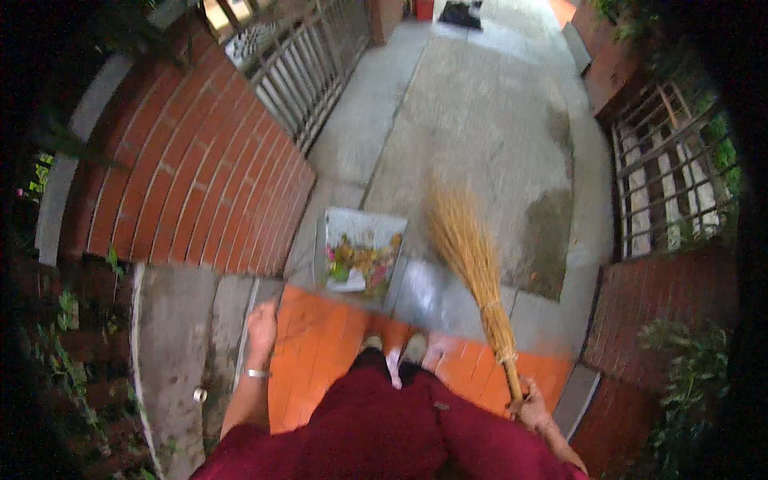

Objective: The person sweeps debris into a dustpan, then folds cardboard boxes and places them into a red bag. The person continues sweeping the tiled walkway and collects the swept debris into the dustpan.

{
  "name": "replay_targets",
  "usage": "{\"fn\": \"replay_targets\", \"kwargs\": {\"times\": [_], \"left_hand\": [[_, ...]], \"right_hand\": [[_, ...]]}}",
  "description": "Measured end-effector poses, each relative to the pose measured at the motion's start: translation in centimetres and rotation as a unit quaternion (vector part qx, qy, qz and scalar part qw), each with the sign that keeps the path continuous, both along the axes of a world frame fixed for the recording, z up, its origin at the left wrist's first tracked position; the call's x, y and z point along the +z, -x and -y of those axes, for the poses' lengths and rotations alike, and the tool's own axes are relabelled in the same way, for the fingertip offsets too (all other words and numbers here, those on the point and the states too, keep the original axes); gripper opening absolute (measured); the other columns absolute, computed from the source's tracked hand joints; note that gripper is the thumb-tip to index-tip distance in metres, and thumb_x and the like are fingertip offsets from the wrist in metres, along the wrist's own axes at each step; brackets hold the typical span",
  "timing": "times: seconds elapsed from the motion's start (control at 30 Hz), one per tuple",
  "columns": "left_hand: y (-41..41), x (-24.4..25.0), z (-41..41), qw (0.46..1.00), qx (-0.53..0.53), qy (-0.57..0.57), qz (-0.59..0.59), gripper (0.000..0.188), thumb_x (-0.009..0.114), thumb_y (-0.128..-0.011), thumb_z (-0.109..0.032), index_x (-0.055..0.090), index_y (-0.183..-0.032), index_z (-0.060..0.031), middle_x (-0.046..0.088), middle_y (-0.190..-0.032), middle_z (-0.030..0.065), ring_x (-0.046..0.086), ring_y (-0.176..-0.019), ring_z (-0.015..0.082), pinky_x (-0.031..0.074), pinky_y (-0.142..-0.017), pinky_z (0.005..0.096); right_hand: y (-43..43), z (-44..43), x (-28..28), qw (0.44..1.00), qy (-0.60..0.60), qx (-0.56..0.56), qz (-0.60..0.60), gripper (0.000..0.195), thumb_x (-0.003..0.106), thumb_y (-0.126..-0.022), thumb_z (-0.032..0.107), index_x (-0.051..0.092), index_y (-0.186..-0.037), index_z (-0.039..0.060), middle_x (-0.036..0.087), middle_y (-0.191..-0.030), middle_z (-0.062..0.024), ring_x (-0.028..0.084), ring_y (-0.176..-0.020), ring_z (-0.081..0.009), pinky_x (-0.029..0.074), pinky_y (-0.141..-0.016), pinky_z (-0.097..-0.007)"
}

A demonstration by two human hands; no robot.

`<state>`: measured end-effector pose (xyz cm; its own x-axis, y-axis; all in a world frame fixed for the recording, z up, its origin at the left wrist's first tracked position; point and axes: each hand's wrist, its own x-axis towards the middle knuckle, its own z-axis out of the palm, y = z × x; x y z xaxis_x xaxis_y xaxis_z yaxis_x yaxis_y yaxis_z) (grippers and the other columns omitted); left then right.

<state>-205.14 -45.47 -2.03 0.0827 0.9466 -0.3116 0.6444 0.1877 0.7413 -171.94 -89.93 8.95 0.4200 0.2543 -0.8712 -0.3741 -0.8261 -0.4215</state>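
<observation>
My right hand [531,405] grips the wooden handle of a straw broom [471,240], whose bristles point forward and blur at the tips. My left hand [262,327], with a metallic band at its wrist, is at the left with curled fingers; whether it holds anything cannot be made out. Ahead of my feet is a square, shallow metal dustpan or tray [360,219]. Inside it lie leaves, pink petals and a whitish scrap [355,279]. The broom is to the right of this pan, apart from it.
Orange tiles [306,354] lie under my feet, with a concrete path [480,108] beyond. A brick wall [198,162] and metal railing [306,72] border the left; a barred grille [666,174] and plants [684,354] line the right. Something black [461,13] lies far ahead.
</observation>
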Motion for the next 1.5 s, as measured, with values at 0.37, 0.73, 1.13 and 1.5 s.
{"fn": "replay_targets", "kwargs": {"times": [0.37,0.73,1.13,1.5], "left_hand": [[-6.6,-5.0,-0.5,0.997,0.002,0.034,0.069,0.035,0.053,-0.079,-0.024,0.046,-0.058,0.0032,0.042,-0.051,0.0060,0.042,-0.051,0.0129,0.034,-0.049,0.0351],[-5.5,-9.5,6.2,0.968,0.192,0.123,-0.102,0.037,0.051,-0.076,-0.032,0.053,-0.061,0.0022,0.050,-0.053,0.0138,0.050,-0.053,0.0238,0.039,-0.054,0.0389],[-7.3,-0.6,15.3,0.843,0.519,-0.015,-0.144,0.040,0.049,-0.081,-0.028,0.042,-0.054,0.0005,0.038,-0.048,0.0036,0.035,-0.048,0.0099,0.027,-0.042,0.0317],[-6.0,-3.4,12.8,0.562,0.827,-0.002,-0.011,0.036,0.051,-0.075,-0.029,0.042,-0.048,-0.0075,0.038,-0.041,0.0023,0.037,-0.034,0.0144,0.029,-0.033,0.0305]], "right_hand": [[-9.2,-8.7,-2.9,0.993,-0.016,0.091,0.068,0.065,0.060,-0.065,-0.007,0.031,-0.118,0.0149,0.053,-0.066,-0.0076,0.053,-0.053,-0.0169,0.045,-0.045,-0.0305],[-20.2,-17.4,-3.2,0.980,-0.094,0.169,-0.044,0.061,0.059,-0.070,-0.005,0.032,-0.122,0.0120,0.056,-0.079,-0.0135,0.053,-0.063,-0.0170,0.044,-0.051,-0.0317],[-34.6,-38.3,-10.4,0.791,-0.156,0.583,-0.099,0.058,0.054,-0.076,-0.003,0.027,-0.125,0.0121,0.050,-0.100,-0.0162,0.053,-0.078,-0.0186,0.045,-0.062,-0.0316],[-16.7,-71.8,-14.8,0.573,-0.136,0.798,-0.131,0.058,0.059,-0.073,-0.001,0.031,-0.123,0.0098,0.051,-0.099,-0.0130,0.052,-0.082,-0.0181,0.043,-0.068,-0.0311]]}}
